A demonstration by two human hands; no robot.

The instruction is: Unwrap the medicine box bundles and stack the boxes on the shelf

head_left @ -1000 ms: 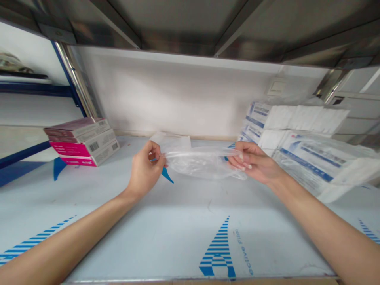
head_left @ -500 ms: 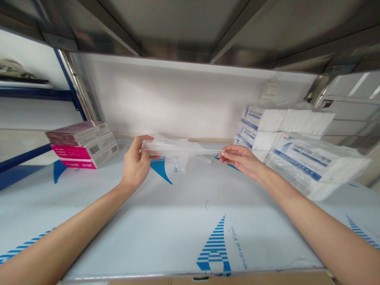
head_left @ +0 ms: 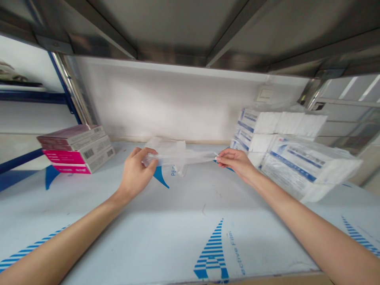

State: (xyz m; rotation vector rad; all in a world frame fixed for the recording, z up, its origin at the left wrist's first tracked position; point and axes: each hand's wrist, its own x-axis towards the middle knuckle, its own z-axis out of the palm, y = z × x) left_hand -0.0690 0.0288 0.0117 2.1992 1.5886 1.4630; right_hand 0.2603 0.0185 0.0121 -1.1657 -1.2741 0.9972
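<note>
1. We see the left hand (head_left: 135, 174) with its fingers curled and pinched on one end of a clear plastic bag (head_left: 178, 156), thumb on top.
2. The right hand (head_left: 234, 161) pinches the opposite end of that bag between thumb and fingertips, the other fingers loosely bent.
3. The bag stretches almost flat between the two hands, held just above the shelf surface (head_left: 178, 221); a small flap hangs down near its middle. Whether anything lies inside it we cannot tell, as the film is too clear and blurred.
4. Beyond the left hand, further to its outer side, a stack of pink and grey boxes (head_left: 78, 148) rests on the shelf, well apart from the fingers.
5. Just beyond the right hand, on its outer side, white packs with blue print (head_left: 285, 154) lie piled in clear wrapping, near the wrist but not touching it.
6. Behind both hands stands a white back wall (head_left: 178, 103), and above them the underside of a metal shelf (head_left: 178, 27).
</note>
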